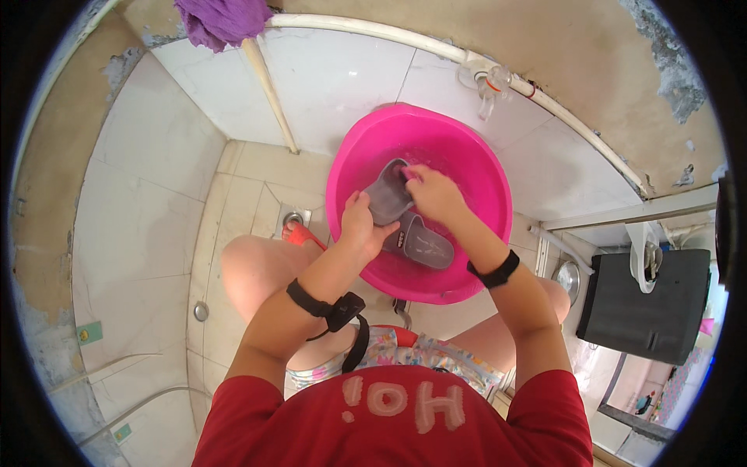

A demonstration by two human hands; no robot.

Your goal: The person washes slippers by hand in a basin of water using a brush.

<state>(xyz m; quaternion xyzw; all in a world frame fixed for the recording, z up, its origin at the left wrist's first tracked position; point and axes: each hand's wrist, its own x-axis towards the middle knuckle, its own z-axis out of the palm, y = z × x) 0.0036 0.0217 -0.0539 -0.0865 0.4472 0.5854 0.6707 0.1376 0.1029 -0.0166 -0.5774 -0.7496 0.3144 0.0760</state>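
My left hand (360, 225) grips a grey slide slipper (388, 198), which is tilted up over a pink plastic basin (344, 169). In my right hand (435, 190) is a small pink object (407, 173), mostly hidden by the fingers, so its kind is unclear. It is held against the slipper's far end. A second grey slipper (430, 248), with writing on its side, lies in the basin below both hands. Some water shows at the basin's bottom.
A clear-handled tap (490, 87) juts from the wall behind the basin, below a white pipe (362, 26). A floor drain (293, 218) lies left of it. A purple cloth (224, 20) hangs above a pole (268, 93). A dark box-shaped thing (645, 306) stands at right.
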